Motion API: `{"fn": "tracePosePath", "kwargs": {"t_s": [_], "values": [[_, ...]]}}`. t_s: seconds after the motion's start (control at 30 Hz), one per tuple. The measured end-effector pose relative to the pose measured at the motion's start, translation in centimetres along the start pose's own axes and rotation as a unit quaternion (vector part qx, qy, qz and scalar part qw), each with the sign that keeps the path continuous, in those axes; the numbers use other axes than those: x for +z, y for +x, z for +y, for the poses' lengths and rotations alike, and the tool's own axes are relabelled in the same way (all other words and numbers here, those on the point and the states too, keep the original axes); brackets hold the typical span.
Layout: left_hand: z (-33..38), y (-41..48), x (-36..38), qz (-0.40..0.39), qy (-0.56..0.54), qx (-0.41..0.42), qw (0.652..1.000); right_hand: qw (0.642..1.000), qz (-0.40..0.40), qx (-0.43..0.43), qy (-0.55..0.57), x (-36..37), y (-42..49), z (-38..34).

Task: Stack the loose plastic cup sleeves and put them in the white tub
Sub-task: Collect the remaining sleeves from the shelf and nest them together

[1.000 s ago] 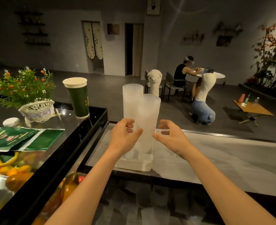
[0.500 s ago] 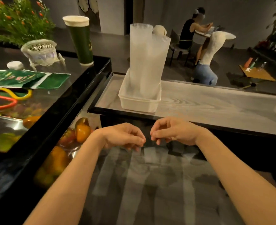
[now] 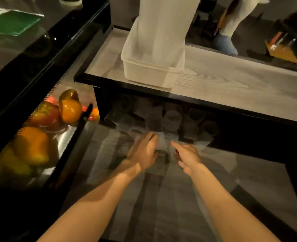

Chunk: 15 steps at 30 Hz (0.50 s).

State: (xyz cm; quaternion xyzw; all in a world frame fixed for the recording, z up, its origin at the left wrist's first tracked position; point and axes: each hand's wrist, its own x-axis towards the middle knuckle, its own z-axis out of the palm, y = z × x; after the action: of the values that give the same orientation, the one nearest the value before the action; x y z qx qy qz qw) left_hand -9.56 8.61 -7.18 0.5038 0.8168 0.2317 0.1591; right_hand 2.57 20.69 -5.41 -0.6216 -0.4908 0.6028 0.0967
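Several loose translucent cup sleeves [image 3: 163, 117] lie in a dim heap on the lower counter, partly under the raised shelf. One sleeve [image 3: 163, 143] lies between my hands. My left hand [image 3: 144, 151] reaches to its left side with fingers stretched out and touching it. My right hand [image 3: 186, 157] is just right of it, index finger extended; contact is blurred. On the shelf above stands the white tub [image 3: 149, 74], holding two tall stacks of sleeves [image 3: 161, 23] upright.
The raised wood-grain shelf has a black front edge [image 3: 188, 100] overhanging the heap. Orange and red peppers [image 3: 69, 107] sit in a display case at left. A green sheet [image 3: 11, 23] lies on the black counter at the far left.
My head tilted down and both hands left the stacks in the tub, dropped to the lower counter and moved forward to the loose sleeves under the shelf. Their fingers uncurled.
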Motion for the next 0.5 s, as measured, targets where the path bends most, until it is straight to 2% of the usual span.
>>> {"fn": "tracePosePath", "kwargs": {"t_s": [0.2, 0.3, 0.4, 0.5], "values": [[0.3, 2.4, 2.9, -0.037, 0.127, -0.004, 0.991, 0.994, 0.041, -0.016, 0.1, 0.7, 3.8, 0.5], [0.1, 2.9, 3.6, -0.02, 0.163, -0.02, 0.986, 0.994, 0.037, 0.003, 0.106, 1.2, 5.4, 0.6], [0.0, 3.2, 4.1, 0.002, 0.164, -0.044, 0.985, 0.994, 0.041, 0.01, 0.096, 1.7, 6.4, 0.9], [0.0, 3.0, 4.6, 0.003, 0.13, -0.06, 0.99, 0.991, 0.018, 0.019, 0.131, 1.4, 6.0, 0.8]]}}
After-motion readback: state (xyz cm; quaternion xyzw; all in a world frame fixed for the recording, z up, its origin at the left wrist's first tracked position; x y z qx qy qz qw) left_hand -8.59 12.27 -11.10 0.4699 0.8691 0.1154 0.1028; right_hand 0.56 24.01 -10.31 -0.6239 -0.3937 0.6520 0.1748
